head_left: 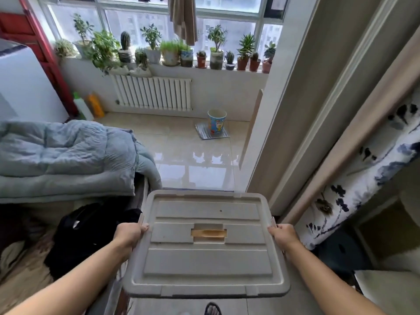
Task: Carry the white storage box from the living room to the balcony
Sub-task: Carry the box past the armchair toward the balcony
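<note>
The white storage box (206,260) with its ribbed lid and a tan strip at the lid's centre is held level in front of me, low in the head view. My left hand (130,234) grips the left side handle. My right hand (283,235) grips the right side handle. The box's body below the lid is hidden. Beyond its far edge lies the glossy tiled balcony floor (188,155).
A bed with a blue-grey quilt (68,155) fills the left. A black bag (91,233) sits by the box. The door frame (295,133) and a patterned curtain (363,167) stand on the right. A patterned bin (217,121), radiator (154,93) and potted plants (170,51) lie ahead.
</note>
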Action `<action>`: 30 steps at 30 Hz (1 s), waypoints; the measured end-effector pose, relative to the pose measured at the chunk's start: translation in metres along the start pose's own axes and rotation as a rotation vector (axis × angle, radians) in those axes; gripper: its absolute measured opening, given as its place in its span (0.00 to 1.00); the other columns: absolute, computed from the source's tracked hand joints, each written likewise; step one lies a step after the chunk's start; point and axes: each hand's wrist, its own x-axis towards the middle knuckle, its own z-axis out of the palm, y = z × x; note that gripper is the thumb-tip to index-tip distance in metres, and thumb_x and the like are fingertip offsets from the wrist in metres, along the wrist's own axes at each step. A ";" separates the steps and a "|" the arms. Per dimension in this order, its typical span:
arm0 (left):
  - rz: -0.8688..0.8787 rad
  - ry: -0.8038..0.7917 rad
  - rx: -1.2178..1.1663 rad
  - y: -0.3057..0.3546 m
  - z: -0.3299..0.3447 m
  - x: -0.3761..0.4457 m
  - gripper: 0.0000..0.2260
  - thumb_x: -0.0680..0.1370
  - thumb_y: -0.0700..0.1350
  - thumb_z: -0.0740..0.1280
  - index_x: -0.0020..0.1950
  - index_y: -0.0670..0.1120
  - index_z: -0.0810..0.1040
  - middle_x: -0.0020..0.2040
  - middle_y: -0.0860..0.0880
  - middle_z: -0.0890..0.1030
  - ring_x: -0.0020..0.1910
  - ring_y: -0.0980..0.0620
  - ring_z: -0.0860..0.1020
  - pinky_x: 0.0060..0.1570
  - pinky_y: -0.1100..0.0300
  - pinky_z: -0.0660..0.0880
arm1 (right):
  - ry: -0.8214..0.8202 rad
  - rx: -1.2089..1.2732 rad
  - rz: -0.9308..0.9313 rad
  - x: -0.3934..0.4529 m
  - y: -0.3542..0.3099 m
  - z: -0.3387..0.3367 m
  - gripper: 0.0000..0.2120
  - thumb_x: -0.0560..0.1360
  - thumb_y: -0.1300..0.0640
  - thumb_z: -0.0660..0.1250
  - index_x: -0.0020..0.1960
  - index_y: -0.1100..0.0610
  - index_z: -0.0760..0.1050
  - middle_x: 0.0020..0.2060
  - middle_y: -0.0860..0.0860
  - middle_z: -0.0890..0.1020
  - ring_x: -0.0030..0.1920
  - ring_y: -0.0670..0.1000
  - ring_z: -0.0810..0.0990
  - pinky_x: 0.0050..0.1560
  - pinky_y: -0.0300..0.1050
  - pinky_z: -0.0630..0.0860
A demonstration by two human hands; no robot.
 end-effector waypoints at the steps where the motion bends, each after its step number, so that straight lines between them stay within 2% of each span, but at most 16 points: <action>1: -0.003 0.012 -0.001 0.014 0.007 0.009 0.08 0.72 0.38 0.72 0.43 0.32 0.80 0.36 0.38 0.80 0.34 0.43 0.77 0.39 0.51 0.76 | -0.004 -0.005 -0.001 0.017 -0.013 0.003 0.10 0.75 0.62 0.68 0.38 0.67 0.79 0.32 0.56 0.72 0.33 0.52 0.70 0.34 0.44 0.63; 3: -0.018 0.003 -0.039 0.042 0.021 0.028 0.09 0.72 0.37 0.72 0.46 0.31 0.81 0.34 0.40 0.79 0.31 0.45 0.76 0.34 0.56 0.74 | -0.025 0.013 -0.008 0.053 -0.042 0.007 0.09 0.75 0.63 0.67 0.40 0.68 0.80 0.33 0.57 0.73 0.35 0.53 0.71 0.37 0.45 0.65; 4: -0.030 -0.014 -0.071 0.056 0.027 0.041 0.11 0.72 0.36 0.71 0.50 0.29 0.80 0.38 0.39 0.81 0.32 0.45 0.76 0.34 0.56 0.73 | -0.037 0.032 -0.010 0.071 -0.058 0.008 0.10 0.75 0.63 0.67 0.40 0.70 0.80 0.33 0.58 0.75 0.35 0.53 0.73 0.38 0.46 0.67; 6: -0.043 -0.039 -0.124 0.083 0.041 0.062 0.13 0.74 0.34 0.68 0.57 0.28 0.77 0.54 0.36 0.82 0.40 0.46 0.76 0.32 0.55 0.72 | -0.047 0.029 -0.020 0.103 -0.087 0.011 0.10 0.75 0.64 0.66 0.39 0.69 0.80 0.33 0.59 0.76 0.34 0.52 0.73 0.36 0.45 0.67; 7: -0.045 -0.045 -0.139 0.096 0.047 0.073 0.14 0.75 0.33 0.68 0.59 0.29 0.76 0.62 0.36 0.79 0.43 0.46 0.76 0.31 0.56 0.72 | -0.051 0.009 -0.027 0.118 -0.100 0.013 0.11 0.76 0.64 0.66 0.38 0.69 0.79 0.32 0.62 0.76 0.34 0.52 0.73 0.36 0.45 0.67; 9: -0.038 -0.057 -0.157 0.124 0.059 0.100 0.16 0.76 0.33 0.67 0.62 0.29 0.74 0.67 0.36 0.75 0.44 0.44 0.75 0.28 0.57 0.73 | -0.055 0.007 -0.035 0.148 -0.125 0.020 0.13 0.75 0.62 0.66 0.41 0.75 0.78 0.31 0.66 0.76 0.35 0.53 0.73 0.38 0.46 0.67; 11: -0.024 -0.062 -0.140 0.152 0.072 0.131 0.17 0.76 0.34 0.67 0.64 0.30 0.73 0.65 0.34 0.76 0.39 0.44 0.75 0.28 0.56 0.71 | -0.042 0.011 -0.044 0.178 -0.151 0.027 0.15 0.74 0.61 0.67 0.44 0.75 0.78 0.30 0.60 0.77 0.35 0.52 0.74 0.37 0.44 0.67; 12: -0.018 -0.053 -0.124 0.166 0.079 0.148 0.17 0.76 0.35 0.67 0.63 0.30 0.74 0.61 0.34 0.79 0.35 0.44 0.74 0.27 0.57 0.69 | -0.034 0.008 -0.043 0.193 -0.164 0.032 0.14 0.74 0.61 0.67 0.44 0.74 0.79 0.30 0.57 0.77 0.33 0.51 0.74 0.35 0.44 0.67; 14: -0.013 -0.028 -0.097 0.195 0.092 0.181 0.11 0.75 0.35 0.68 0.54 0.29 0.77 0.43 0.38 0.82 0.29 0.45 0.72 0.27 0.58 0.67 | -0.036 0.019 -0.022 0.223 -0.190 0.043 0.12 0.74 0.62 0.67 0.38 0.71 0.80 0.30 0.56 0.77 0.32 0.52 0.75 0.35 0.44 0.68; 16: -0.007 -0.026 -0.097 0.224 0.105 0.216 0.06 0.75 0.35 0.69 0.39 0.34 0.76 0.33 0.42 0.76 0.29 0.45 0.72 0.29 0.58 0.68 | -0.035 0.038 0.004 0.251 -0.216 0.056 0.12 0.73 0.63 0.67 0.32 0.64 0.79 0.29 0.55 0.77 0.33 0.52 0.75 0.36 0.45 0.69; 18: -0.018 -0.061 -0.073 0.253 0.116 0.253 0.08 0.75 0.35 0.69 0.36 0.38 0.74 0.34 0.41 0.76 0.30 0.44 0.72 0.32 0.56 0.71 | -0.004 0.039 0.037 0.280 -0.242 0.068 0.13 0.73 0.64 0.67 0.29 0.60 0.77 0.29 0.55 0.78 0.34 0.52 0.76 0.37 0.45 0.69; 21: -0.009 -0.080 -0.017 0.299 0.131 0.301 0.06 0.74 0.35 0.69 0.41 0.33 0.76 0.41 0.37 0.77 0.34 0.43 0.74 0.39 0.52 0.73 | 0.050 0.033 0.059 0.317 -0.278 0.083 0.15 0.73 0.64 0.67 0.27 0.59 0.75 0.27 0.53 0.76 0.31 0.51 0.74 0.35 0.43 0.67; 25: 0.038 -0.083 0.016 0.367 0.153 0.363 0.13 0.73 0.35 0.71 0.50 0.25 0.77 0.38 0.39 0.80 0.30 0.46 0.73 0.29 0.57 0.69 | 0.085 0.007 0.091 0.366 -0.324 0.098 0.15 0.72 0.60 0.68 0.27 0.59 0.74 0.27 0.54 0.76 0.31 0.53 0.74 0.33 0.44 0.66; 27: 0.037 -0.100 0.025 0.400 0.167 0.392 0.10 0.73 0.35 0.71 0.47 0.28 0.78 0.52 0.35 0.82 0.30 0.48 0.73 0.28 0.58 0.69 | 0.093 0.004 0.096 0.389 -0.342 0.106 0.16 0.73 0.60 0.67 0.28 0.60 0.73 0.27 0.55 0.74 0.32 0.53 0.72 0.34 0.45 0.64; 28: 0.031 -0.105 0.024 0.417 0.175 0.405 0.08 0.73 0.35 0.70 0.46 0.29 0.78 0.59 0.35 0.81 0.32 0.48 0.73 0.28 0.58 0.69 | 0.096 0.000 0.103 0.403 -0.350 0.111 0.14 0.74 0.59 0.67 0.30 0.61 0.75 0.29 0.56 0.74 0.33 0.53 0.72 0.35 0.45 0.64; 30: 0.027 -0.100 0.048 0.447 0.193 0.437 0.06 0.73 0.35 0.70 0.40 0.32 0.78 0.61 0.35 0.79 0.33 0.47 0.73 0.28 0.57 0.69 | 0.099 0.021 0.126 0.433 -0.364 0.121 0.13 0.75 0.59 0.66 0.35 0.67 0.78 0.32 0.57 0.74 0.35 0.54 0.72 0.37 0.45 0.64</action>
